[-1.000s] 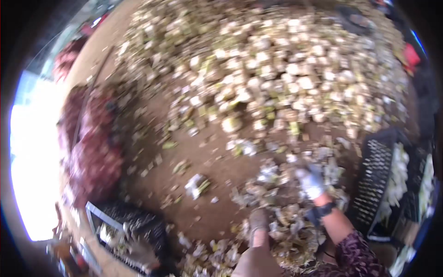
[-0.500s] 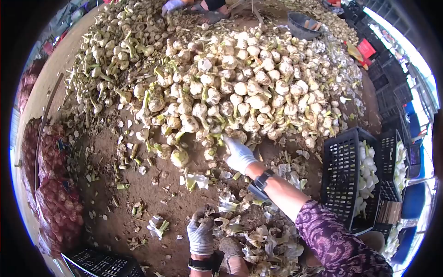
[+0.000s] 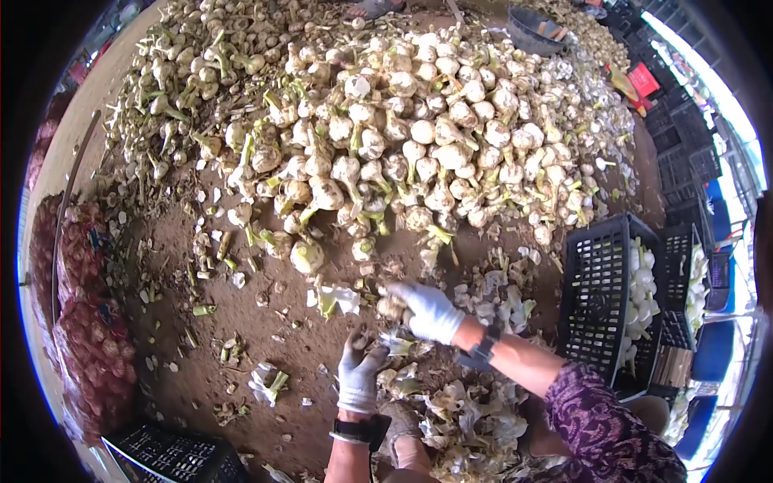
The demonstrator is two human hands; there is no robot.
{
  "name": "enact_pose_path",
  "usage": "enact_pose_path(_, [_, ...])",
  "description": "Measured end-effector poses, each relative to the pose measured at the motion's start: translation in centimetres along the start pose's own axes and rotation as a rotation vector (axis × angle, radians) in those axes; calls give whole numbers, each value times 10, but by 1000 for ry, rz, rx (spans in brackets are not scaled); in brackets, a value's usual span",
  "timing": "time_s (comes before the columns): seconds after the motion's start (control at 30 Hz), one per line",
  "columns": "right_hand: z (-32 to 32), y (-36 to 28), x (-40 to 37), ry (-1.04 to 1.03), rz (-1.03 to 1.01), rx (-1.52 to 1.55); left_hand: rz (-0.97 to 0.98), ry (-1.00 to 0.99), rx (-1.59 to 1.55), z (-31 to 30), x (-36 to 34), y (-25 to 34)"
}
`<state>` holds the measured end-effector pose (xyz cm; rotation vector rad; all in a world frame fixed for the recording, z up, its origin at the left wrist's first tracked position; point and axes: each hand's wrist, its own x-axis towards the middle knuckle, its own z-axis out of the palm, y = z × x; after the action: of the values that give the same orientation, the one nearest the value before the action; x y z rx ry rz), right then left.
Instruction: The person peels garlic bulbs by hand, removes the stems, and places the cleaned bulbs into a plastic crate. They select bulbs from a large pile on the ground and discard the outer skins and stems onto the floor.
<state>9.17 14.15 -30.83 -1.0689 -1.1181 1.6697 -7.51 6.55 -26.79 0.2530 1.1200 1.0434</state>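
Note:
My right hand [image 3: 433, 312], in a white glove, is closed around a garlic bulb [image 3: 392, 308] above the soil; motion blurs its fingertips. Lower and to the left, my left hand [image 3: 360, 377] wears a white glove with dirty fingertips. Its thumb and fingers are apart, and no held thing shows between them. Garlic peelings [image 3: 475, 414] lie under and beside my hands. In front spreads a large heap of garlic bulbs [image 3: 451, 157], many with stem stubs.
At the right stands a black crate [image 3: 596, 298] holding white peeled garlic bulbs. Red net sacks of garlic [image 3: 93, 350] line the left side. Another black crate [image 3: 173, 455] sits at the lower left. A dark basin [image 3: 535, 36] rests behind the heap.
My right hand has drawn back from the heap's front edge toward my left hand, now with a garlic bulb in it. My left hand has risen slightly and its fingers have spread.

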Motion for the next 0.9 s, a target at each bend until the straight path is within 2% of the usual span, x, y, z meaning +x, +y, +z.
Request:
enact_pose_path(0.03, [5, -28, -12, -177, -305, -593, -2, -64, -53, 6, 1, -1])
enact_pose_path(0.07, [8, -31, -21, -256, -319, -701, 6, -63, -74, 14, 0, 0])
enact_pose_path(0.13, [22, -67, -43, -213, -236, -830, 0, 21, 12, 5, 4, -12])
enact_pose_path(0.17, [23, -73, -46, -134, -194, -596, 31, 49, -16, 6, 2, -9])
enact_pose_path(0.2, [6, -45, -43, -52, -343, -426, 30, 51, -13, 7, -2, -7])
enact_pose_path(0.27, [5, -53, -48, 306, 248, -22, 207, 51, 118, 13, -9, -5])
enact_pose_path(0.3, [3, -50, -51, 267, 235, 26, 203, 48, 119, 16, -12, -6])
enact_pose_path(0.33, [16, -80, -52, 225, 439, 200, 258, 30, 152, 20, -14, -6])
enact_pose_path(0.4, [24, -72, -57, 196, 388, 177, 369, -1, 215, 25, -17, -9])
enact_pose_path(0.43, [26, -70, -57, 218, 500, 79, 403, 24, 401, 19, -16, -12])
enact_pose_path(0.47, [25, -58, -57, 221, 500, 79, 401, 21, 401, 17, -15, -12])
enact_pose_path(0.53, [27, -41, -54, 189, 306, -20, 619, 10, 968, 19, -18, -6])
enact_pose_path(0.77, [20, -28, -67, 234, 337, 159, 904, -22, 1212, 19, -14, -12])
enact_pose_path(0.8, [19, -28, -68, 235, 338, 158, 903, -23, 1211, 21, -16, -10])
enact_pose_path(0.87, [17, -28, -71, 208, 282, 198, 467, 38, 911, 27, -23, -4])
enact_pose_path(0.9, [17, -33, -71, 209, 283, 199, 303, 45, 426, 31, -22, -8])
